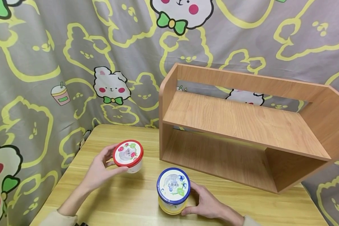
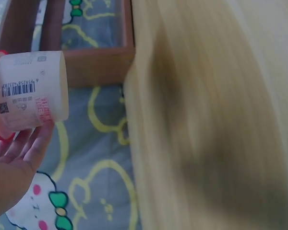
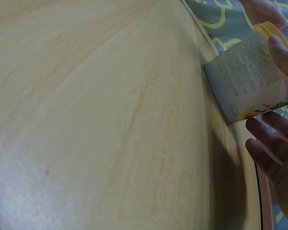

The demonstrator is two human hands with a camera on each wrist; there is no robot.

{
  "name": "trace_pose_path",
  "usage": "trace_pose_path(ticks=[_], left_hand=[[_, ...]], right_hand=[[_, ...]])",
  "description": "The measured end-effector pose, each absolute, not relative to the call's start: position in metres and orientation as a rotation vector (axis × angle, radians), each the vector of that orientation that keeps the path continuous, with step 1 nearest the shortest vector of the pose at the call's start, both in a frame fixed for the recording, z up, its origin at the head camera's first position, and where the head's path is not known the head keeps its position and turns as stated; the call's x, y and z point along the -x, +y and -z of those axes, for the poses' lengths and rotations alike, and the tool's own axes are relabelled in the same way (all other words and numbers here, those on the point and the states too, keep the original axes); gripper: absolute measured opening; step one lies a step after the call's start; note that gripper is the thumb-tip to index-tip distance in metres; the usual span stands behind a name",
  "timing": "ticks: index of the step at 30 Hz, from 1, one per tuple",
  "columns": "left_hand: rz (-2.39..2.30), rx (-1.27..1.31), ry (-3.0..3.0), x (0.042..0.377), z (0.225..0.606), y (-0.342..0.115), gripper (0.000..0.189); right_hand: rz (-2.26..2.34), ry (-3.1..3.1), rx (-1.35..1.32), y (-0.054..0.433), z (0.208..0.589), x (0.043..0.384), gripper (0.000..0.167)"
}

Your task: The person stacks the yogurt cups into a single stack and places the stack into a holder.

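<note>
My left hand (image 1: 100,169) grips a white tub with a red lid (image 1: 127,153), printed with strawberries, its thumb in front and fingers behind. In the left wrist view, the tub's side (image 2: 31,91) shows a barcode, and the tub is up off the wooden table. My right hand (image 1: 207,202) holds two stacked tubs at the table's front middle. On top is one with a blue lid (image 1: 173,185) showing blueberries; below it is a yellow-lidded tub (image 3: 249,79). Thumb and fingers (image 3: 273,136) reach around the lower tub's side in the right wrist view.
A two-level wooden shelf (image 1: 243,121) stands at the back right of the table (image 1: 124,201), its near edge close beyond the stacked tubs. A grey patterned curtain (image 1: 82,56) hangs behind the table and along its left side.
</note>
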State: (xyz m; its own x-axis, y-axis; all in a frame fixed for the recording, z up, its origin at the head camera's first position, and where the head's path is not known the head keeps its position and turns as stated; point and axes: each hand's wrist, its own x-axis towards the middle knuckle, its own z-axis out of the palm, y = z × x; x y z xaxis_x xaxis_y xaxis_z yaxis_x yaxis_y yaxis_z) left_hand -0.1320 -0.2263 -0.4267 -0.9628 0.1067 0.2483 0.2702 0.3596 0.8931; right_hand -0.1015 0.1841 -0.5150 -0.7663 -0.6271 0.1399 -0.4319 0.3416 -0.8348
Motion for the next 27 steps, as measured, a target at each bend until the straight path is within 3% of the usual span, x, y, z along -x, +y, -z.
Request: trace_pose_path(ticks=[27], left_hand=[[1.733,0.636,-2.369,0.106,0.377,-0.175,0.083]], right_hand=[[1.39,2.374,0.867,0.182,0.512,0.101,0.093]])
